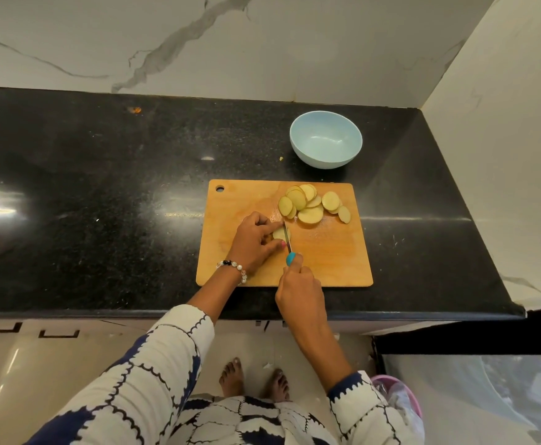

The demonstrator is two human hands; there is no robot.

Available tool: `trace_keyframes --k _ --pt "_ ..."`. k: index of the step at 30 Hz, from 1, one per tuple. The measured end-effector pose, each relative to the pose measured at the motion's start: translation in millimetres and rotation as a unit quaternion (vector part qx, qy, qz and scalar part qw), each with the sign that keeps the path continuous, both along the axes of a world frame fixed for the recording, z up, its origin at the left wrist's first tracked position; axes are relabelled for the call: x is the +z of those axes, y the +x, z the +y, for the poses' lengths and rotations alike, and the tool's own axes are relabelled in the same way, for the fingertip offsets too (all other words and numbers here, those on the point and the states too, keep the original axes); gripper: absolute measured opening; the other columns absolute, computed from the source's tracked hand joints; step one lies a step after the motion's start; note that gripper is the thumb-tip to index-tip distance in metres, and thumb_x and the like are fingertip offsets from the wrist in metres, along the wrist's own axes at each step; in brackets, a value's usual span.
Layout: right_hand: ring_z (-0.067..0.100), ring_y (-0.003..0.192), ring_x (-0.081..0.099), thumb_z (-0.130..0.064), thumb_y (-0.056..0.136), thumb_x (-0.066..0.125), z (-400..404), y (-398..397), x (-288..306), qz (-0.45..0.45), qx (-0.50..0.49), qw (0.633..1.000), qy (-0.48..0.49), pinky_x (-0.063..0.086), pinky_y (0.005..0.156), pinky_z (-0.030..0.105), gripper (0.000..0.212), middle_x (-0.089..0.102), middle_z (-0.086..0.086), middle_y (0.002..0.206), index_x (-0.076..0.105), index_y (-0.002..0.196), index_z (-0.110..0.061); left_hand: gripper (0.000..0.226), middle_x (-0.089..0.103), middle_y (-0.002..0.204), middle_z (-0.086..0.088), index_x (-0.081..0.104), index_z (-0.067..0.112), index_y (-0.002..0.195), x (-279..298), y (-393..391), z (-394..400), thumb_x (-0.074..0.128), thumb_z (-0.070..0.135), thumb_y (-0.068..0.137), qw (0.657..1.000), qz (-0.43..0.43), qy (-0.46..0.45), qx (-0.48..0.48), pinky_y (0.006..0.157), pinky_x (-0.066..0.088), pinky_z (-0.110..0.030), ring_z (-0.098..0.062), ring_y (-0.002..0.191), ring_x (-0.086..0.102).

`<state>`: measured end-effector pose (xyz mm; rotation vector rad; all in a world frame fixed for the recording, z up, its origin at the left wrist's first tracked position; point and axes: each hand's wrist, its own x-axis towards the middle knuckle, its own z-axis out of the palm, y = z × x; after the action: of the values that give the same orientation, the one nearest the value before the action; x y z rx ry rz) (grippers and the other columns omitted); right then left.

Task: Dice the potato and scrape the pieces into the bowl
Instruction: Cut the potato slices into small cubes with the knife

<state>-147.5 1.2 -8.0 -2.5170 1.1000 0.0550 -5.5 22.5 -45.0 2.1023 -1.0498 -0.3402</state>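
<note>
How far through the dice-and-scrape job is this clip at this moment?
Done: most of the potato lies as round slices on the cutting board. In hand: the left hand steadies the last potato piece while the right hand works the knife. Left: dicing, then scraping; the blue bowl is empty.

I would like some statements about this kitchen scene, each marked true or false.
1. The bowl already holds potato pieces. False: it is empty.
2. The right hand holds the knife. True.
3. The potato slices lie on the cutting board. True.
4. The left hand rests on the counter, away from the board. False: it holds a potato piece on the board.
5. The bowl stands on the board. False: it stands on the counter behind it.
</note>
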Motion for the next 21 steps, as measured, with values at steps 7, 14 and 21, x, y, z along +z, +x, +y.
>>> trace_keyframes --k 7,14,21 --pt "0.019 0.06 0.059 -0.017 0.093 0.056 23 -48 3 0.024 0.037 0.998 -0.038 0.031 0.05 0.022 0.05 0.063 0.013 0.084 0.042 0.133 0.009 0.049 0.049 0.098 -0.002 0.061 0.015 0.122 0 -1 1 0.074 0.024 0.077 1.0 0.005 -0.003 0.004 0.069 0.035 -0.006 -0.011 0.082 0.045" --pt "0.019 0.083 0.057 -0.029 0.101 0.03 -8 -29 25 -0.065 0.005 0.998 -0.014 0.037 0.063 0.025 0.047 0.06 0.008 0.099 0.027 0.143 -0.007 0.048 0.051 0.099 -0.002 0.061 0.014 0.122 2 1 4 0.075 0.022 0.076 1.0 0.008 -0.008 -0.003 0.072 0.039 -0.01 -0.013 0.082 0.049" --pt "0.021 0.092 0.058 -0.029 0.102 0.029 -6 -10 4 -0.034 0.008 0.999 0.006 0.036 0.067 0.024 0.053 0.059 0.012 0.109 0.02 0.148 -0.005 0.043 0.053 0.097 -0.002 0.065 0.012 0.116 3 1 5 0.076 0.02 0.075 0.999 0.007 -0.033 0.005 0.067 0.04 -0.003 -0.006 0.073 0.048"
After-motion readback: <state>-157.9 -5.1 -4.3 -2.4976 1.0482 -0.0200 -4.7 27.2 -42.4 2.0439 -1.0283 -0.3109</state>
